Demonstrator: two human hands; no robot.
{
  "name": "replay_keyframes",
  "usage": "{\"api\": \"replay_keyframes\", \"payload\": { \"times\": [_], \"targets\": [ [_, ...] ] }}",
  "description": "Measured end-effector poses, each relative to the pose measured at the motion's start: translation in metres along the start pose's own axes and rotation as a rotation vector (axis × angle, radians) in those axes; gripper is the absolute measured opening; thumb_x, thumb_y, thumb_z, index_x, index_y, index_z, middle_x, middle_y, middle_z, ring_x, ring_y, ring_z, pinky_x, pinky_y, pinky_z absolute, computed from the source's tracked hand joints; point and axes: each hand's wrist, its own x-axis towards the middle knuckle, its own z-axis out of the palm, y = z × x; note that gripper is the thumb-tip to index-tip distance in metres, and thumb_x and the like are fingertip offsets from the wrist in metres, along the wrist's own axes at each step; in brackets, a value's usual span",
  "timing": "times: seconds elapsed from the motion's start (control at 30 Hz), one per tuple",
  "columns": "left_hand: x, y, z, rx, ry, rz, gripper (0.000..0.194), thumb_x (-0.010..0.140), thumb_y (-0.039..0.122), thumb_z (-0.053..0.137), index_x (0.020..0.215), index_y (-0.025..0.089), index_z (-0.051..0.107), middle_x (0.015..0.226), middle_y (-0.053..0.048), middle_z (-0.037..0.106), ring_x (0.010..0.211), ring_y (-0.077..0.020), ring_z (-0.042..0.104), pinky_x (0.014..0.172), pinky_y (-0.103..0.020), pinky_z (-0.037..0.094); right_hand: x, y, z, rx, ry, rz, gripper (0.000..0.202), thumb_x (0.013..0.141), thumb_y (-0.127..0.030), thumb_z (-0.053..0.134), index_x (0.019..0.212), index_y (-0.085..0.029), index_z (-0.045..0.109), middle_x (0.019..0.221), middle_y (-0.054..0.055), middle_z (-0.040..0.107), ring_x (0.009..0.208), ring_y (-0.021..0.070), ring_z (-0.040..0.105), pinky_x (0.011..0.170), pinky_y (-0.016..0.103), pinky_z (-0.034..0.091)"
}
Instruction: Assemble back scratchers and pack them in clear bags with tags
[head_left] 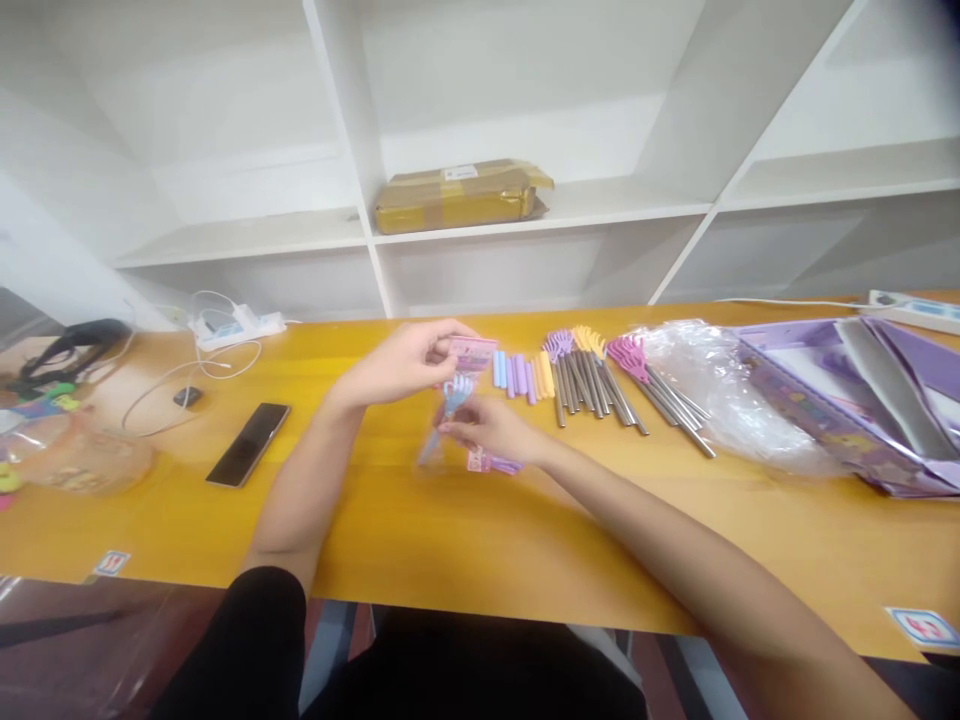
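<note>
My left hand [405, 362] pinches the upper end of a clear plastic bag with a pink header card [472, 352]. Just below it, my right hand [491, 428] is closed on a light blue back scratcher [456, 392], its claw pointing up. The scratcher overlaps the bag; blur hides whether it is inside. Under my right hand lies a packaged purple piece with a pink label [478, 460], partly covered. To the right are short blue, purple and yellow handles [523, 376] in a row. Beyond them lie back scratchers with metal rods [585, 380] and purple, yellow and pink claws.
A crumpled clear plastic wrap [739, 390] and a purple box [810, 400] holding papers are at right. A phone [248, 445], a white charging cable [161, 395] and a clear orange bag [90, 450] lie left. A taped carton [461, 195] sits on the shelf behind.
</note>
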Motion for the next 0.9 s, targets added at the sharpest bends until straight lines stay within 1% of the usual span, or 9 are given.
{"api": "replay_keyframes", "payload": {
  "times": [0.13, 0.23, 0.3, 0.4, 0.47, 0.57, 0.67, 0.77, 0.9],
  "targets": [
    [-0.01, 0.005, -0.015, 0.069, -0.141, -0.032, 0.054, 0.098, 0.035, 0.071, 0.15, 0.023, 0.061, 0.143, -0.015, 0.074, 0.127, -0.0255, 0.074, 0.091, -0.032, 0.061, -0.006, 0.009, 0.009, -0.029, 0.166, -0.096, 0.033, 0.094, -0.051, 0.075, 0.098, -0.019, 0.076, 0.084, 0.004, 0.075, 0.071, 0.0167, 0.067, 0.071, 0.032, 0.054],
    [-0.013, 0.002, -0.023, 0.248, -0.181, -0.075, 0.064, 0.097, 0.047, 0.075, 0.154, 0.023, 0.057, 0.146, -0.015, 0.073, 0.132, -0.0278, 0.072, 0.098, -0.034, 0.059, -0.021, 0.006, -0.005, 0.013, 0.302, -0.094, 0.038, 0.092, -0.057, 0.075, 0.092, -0.019, 0.073, 0.083, 0.005, 0.074, 0.073, 0.018, 0.068, 0.072, 0.033, 0.055],
    [-0.011, -0.003, -0.023, 0.337, -0.263, -0.108, 0.061, 0.098, 0.053, 0.074, 0.151, 0.024, 0.061, 0.145, -0.013, 0.074, 0.131, -0.0275, 0.073, 0.101, -0.033, 0.057, -0.033, 0.003, -0.022, 0.042, 0.384, -0.083, 0.042, 0.09, -0.06, 0.076, 0.093, -0.019, 0.069, 0.082, 0.005, 0.073, 0.072, 0.0178, 0.067, 0.071, 0.033, 0.055],
    [-0.006, -0.01, -0.021, 0.382, -0.403, -0.123, 0.053, 0.1, 0.056, 0.07, 0.143, 0.025, 0.067, 0.139, -0.011, 0.078, 0.123, -0.026, 0.076, 0.096, -0.031, 0.056, -0.055, 0.007, -0.072, -0.016, 0.549, -0.09, 0.043, 0.09, -0.057, 0.077, 0.104, -0.019, 0.063, 0.09, 0.006, 0.076, 0.073, 0.0175, 0.069, 0.072, 0.033, 0.055],
    [-0.004, -0.012, -0.021, 0.377, -0.435, -0.114, 0.05, 0.102, 0.056, 0.067, 0.142, 0.026, 0.069, 0.138, -0.01, 0.078, 0.12, -0.0248, 0.077, 0.095, -0.03, 0.056, -0.073, 0.015, -0.123, -0.183, 0.729, -0.068, 0.035, 0.093, -0.05, 0.076, 0.104, -0.02, 0.06, 0.089, 0.005, 0.076, 0.071, 0.017, 0.067, 0.069, 0.032, 0.051],
    [-0.006, -0.009, -0.025, 0.355, -0.367, -0.103, 0.055, 0.104, 0.057, 0.063, 0.15, 0.027, 0.064, 0.142, -0.009, 0.077, 0.124, -0.0236, 0.076, 0.099, -0.03, 0.056, -0.106, 0.026, -0.214, -0.553, 1.019, -0.005, 0.022, 0.091, -0.029, 0.08, 0.087, -0.022, 0.059, 0.068, 0.0, 0.067, 0.06, 0.0142, 0.056, 0.061, 0.03, 0.039],
    [-0.013, -0.004, -0.034, 0.364, -0.272, -0.126, 0.058, 0.102, 0.058, 0.065, 0.151, 0.027, 0.064, 0.141, -0.009, 0.077, 0.125, -0.0247, 0.076, 0.1, -0.031, 0.056, -0.136, 0.028, -0.288, -0.618, 1.131, 0.113, 0.029, 0.087, -0.009, 0.074, 0.068, -0.024, 0.058, 0.052, -0.002, 0.056, 0.049, 0.0119, 0.044, 0.056, 0.034, 0.029],
    [-0.018, -0.002, -0.042, 0.394, -0.253, -0.151, 0.056, 0.101, 0.06, 0.065, 0.146, 0.028, 0.068, 0.136, -0.008, 0.079, 0.121, -0.0255, 0.077, 0.096, -0.031, 0.057, -0.158, 0.026, -0.322, -0.668, 1.133, 0.26, 0.036, 0.087, -0.007, 0.069, 0.057, -0.023, 0.058, 0.046, -0.001, 0.051, 0.046, 0.0119, 0.041, 0.057, 0.037, 0.027],
    [-0.019, -0.003, -0.049, 0.488, -0.318, -0.222, 0.057, 0.102, 0.065, 0.058, 0.145, 0.029, 0.069, 0.135, -0.006, 0.079, 0.119, -0.0253, 0.076, 0.096, -0.031, 0.056, -0.176, 0.029, -0.337, -0.805, 1.041, 0.486, 0.029, 0.091, -0.016, 0.067, 0.063, -0.02, 0.065, 0.056, 0.004, 0.059, 0.056, 0.0152, 0.046, 0.062, 0.036, 0.033]
  ]
}}
